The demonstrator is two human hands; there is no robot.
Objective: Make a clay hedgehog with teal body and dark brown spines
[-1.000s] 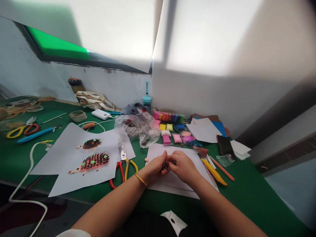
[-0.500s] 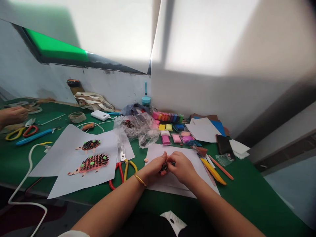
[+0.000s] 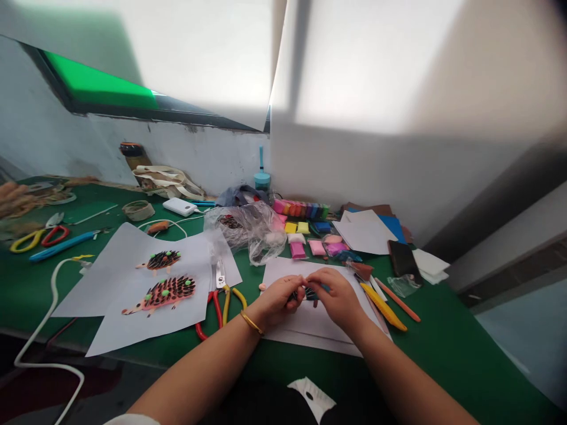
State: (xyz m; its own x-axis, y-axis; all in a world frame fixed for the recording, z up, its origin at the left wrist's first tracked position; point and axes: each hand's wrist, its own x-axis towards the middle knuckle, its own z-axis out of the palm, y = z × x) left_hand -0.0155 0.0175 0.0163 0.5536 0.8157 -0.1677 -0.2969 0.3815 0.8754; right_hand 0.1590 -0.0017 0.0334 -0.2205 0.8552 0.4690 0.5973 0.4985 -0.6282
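My left hand (image 3: 281, 300), with a gold bangle at the wrist, is curled closed around dark slivers over the white paper (image 3: 292, 339). Thumb and finger of my right hand (image 3: 334, 295) are pinched together at its fingertips; whatever is between them is too small to name. Beneath and between the hands, a dark spiky piece (image 3: 311, 293) shows in part on the paper. Two finished-looking hedgehog figures, a small one (image 3: 163, 260) and a larger pink one (image 3: 168, 292) with green dots, lie on paper at the left.
Red-handled and yellow-handled tools (image 3: 227, 301) lie left of my hands. Colored clay packs (image 3: 297, 250) and a plastic bag (image 3: 248, 227) are behind. A yellow cutter (image 3: 383, 307) lies right. Another person's hand (image 3: 12, 199) is at the far left.
My right hand has shifted slightly right and its fingers have lifted from the left palm, uncovering the dark spiky piece. The other person's hand has moved left.
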